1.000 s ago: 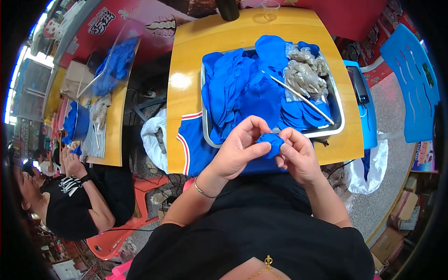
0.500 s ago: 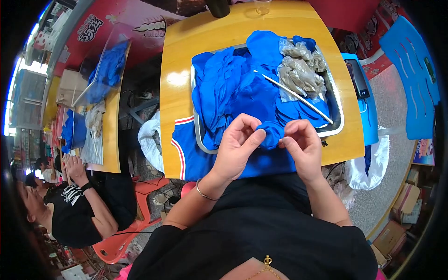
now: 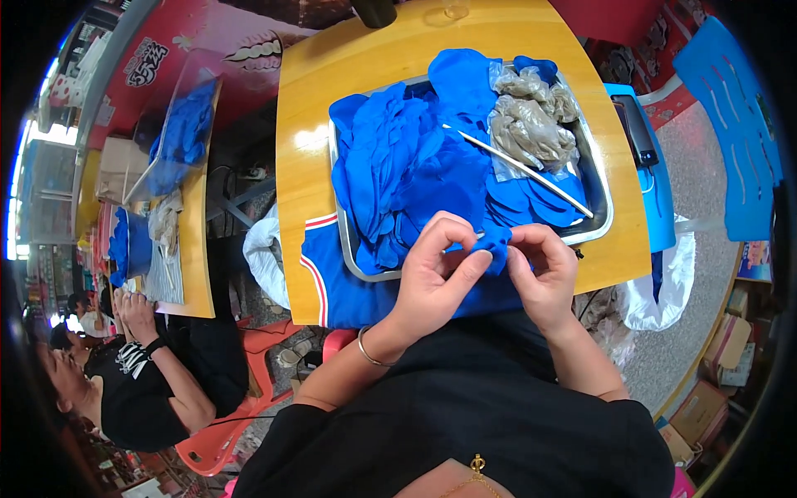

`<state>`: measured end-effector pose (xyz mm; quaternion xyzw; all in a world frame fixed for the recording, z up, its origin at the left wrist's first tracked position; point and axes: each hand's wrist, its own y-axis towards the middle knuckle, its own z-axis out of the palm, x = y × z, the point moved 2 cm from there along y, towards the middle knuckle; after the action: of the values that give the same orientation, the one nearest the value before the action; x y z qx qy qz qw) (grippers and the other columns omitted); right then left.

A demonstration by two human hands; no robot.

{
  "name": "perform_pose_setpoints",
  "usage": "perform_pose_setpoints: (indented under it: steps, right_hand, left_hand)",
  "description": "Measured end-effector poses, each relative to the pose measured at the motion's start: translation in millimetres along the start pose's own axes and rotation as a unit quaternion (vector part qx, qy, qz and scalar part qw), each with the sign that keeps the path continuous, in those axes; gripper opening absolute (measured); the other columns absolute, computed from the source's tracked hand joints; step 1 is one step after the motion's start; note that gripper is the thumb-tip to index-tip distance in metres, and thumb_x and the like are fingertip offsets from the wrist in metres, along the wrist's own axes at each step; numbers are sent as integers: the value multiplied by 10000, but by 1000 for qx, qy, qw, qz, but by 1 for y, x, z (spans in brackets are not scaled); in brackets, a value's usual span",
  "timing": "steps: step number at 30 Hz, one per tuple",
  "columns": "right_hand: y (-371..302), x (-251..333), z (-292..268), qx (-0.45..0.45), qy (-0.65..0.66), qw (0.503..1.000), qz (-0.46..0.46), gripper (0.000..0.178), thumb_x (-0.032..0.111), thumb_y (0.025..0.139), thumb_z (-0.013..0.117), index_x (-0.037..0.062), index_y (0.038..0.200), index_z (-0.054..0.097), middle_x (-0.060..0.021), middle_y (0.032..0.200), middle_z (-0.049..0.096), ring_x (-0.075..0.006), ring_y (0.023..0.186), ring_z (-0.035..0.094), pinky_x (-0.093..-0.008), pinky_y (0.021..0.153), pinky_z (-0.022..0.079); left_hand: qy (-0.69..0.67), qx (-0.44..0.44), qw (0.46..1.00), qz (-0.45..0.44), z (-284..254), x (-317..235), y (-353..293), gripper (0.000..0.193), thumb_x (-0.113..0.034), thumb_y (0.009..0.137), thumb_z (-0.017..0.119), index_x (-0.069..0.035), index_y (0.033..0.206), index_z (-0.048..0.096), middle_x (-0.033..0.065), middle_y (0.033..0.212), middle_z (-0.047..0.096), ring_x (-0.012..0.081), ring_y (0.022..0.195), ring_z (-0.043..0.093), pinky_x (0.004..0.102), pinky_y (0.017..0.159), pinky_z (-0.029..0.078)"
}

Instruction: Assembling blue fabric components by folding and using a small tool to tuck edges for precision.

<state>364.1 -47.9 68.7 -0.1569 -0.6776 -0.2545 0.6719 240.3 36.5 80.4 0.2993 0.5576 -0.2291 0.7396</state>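
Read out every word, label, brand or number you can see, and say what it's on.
I won't copy wording, but lettering shows here:
Red wall, upper left: dark, white-edged lettering.
Co-worker's black shirt: white lettering, skewed, too blurred to read.
Colourful printed panel, right edge: too small to read.
Blue piece in the left hand and right hand: no lettering visible.

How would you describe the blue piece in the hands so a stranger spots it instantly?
Start from the yellow wooden-topped table and its shallow silver metal tray. At the tray's near edge, between the bare left hand and bare right hand, is a small, crumpled blue piece. Unlike the thin, flat-lobed blue pieces heaped in the tray, this one is pinched by both hands.
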Motion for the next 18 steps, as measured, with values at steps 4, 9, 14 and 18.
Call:
perform_pose_setpoints:
  steps: [4, 9, 14, 18]
  right_hand:
    - [5, -1, -5, 21, 15, 1000, 3, 93, -43, 770, 599, -21, 860, 605, -67, 830, 634, -106, 699, 605, -224, 653, 493]
    - [9, -13, -5, 176, 249, 939, 161, 77, 6, 805, 559, 4, 880, 575, -34, 887, 572, -87, 800, 539, -228, 731, 446]
    - [8, -4, 0, 237, 295, 907, 185, 129, 9, 802, 572, 14, 927, 540, -4, 866, 523, -78, 764, 482, -220, 713, 405]
    - [6, -3, -2, 183, 225, 948, 132, 138, -12, 797, 581, 23, 920, 530, 1, 851, 523, -56, 744, 459, -204, 681, 387]
  left_hand:
    - [27, 38, 998, -36, 2, 3, -2, 69, -12, 876, 528, -20, 883, 460, 26, 901, 414, 77, 798, 443, 196, 687, 426]
    - [-109, -16, 984, -140, -4, 10, 1, 61, -106, 913, 461, -80, 884, 415, 47, 923, 471, 88, 830, 447, 214, 744, 374]
    - [-215, 1, 951, -221, 1, 6, 4, 76, -133, 917, 462, -111, 864, 413, 38, 911, 492, 79, 812, 457, 212, 720, 386]
    - [-166, 8, 964, -207, -3, 10, 5, 87, -124, 912, 470, -105, 849, 414, 28, 887, 478, 77, 796, 442, 208, 707, 379]
